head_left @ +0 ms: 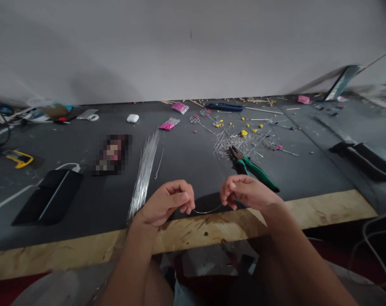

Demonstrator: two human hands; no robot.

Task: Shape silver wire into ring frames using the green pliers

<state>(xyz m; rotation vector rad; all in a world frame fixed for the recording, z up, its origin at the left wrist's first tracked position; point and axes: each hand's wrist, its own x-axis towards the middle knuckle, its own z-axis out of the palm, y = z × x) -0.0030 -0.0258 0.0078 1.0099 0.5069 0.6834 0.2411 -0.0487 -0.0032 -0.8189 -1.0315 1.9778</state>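
A thin silvery wire (pixel 207 212) sags in a shallow curve between my two hands, just above the wooden front edge of the table. My left hand (pixel 173 200) pinches one end, thumb against fingers. The other end is in the closed fingers of my right hand (pixel 245 193). Just beyond the right hand lie pliers (pixel 258 172) with green handles, their jaws toward a heap of short wire pieces (pixel 224 142). To the left of my left hand a bundle of long straight wires (pixel 145 170) lies lengthwise. One short twisted wire (pixel 159 163) is beside that bundle.
Pink packets (pixel 170 123), wire pieces with round coiled ends (pixel 194 119), yellow bits (pixel 244 133) and a dark blue tool (pixel 223 107) lie toward the wall. At left are a white earbud case (pixel 133 118), a black folded case (pixel 49 197) and a yellow cutter (pixel 19 158).
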